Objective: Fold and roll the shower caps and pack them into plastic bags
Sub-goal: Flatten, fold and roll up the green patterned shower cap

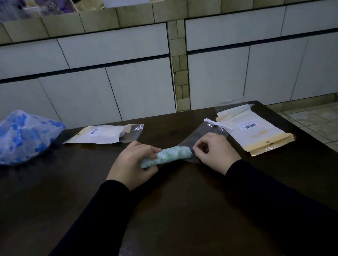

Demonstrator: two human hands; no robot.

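A dark brown wooden worktop (175, 213) fills the lower view, and every place below is given relative to it. At its far left edge lies a loose, unfolded translucent shower cap with blue flowers (15, 139), partly overhanging. At its far right side rests a stack of white-and-tan plastic bags with barcode labels (256, 129). Along its far edge, left of centre, lies one more white plastic bag with a clear flap (102, 134). Near its centre, the left hand (130, 165) has its grip clamped around the left end of a rolled pale green patterned shower cap (167, 157), fingers curled over it. The right hand (214, 154) pinches the mouth of a clear plastic bag (203, 134), its grip closed on the film, with the roll's right end at that opening.
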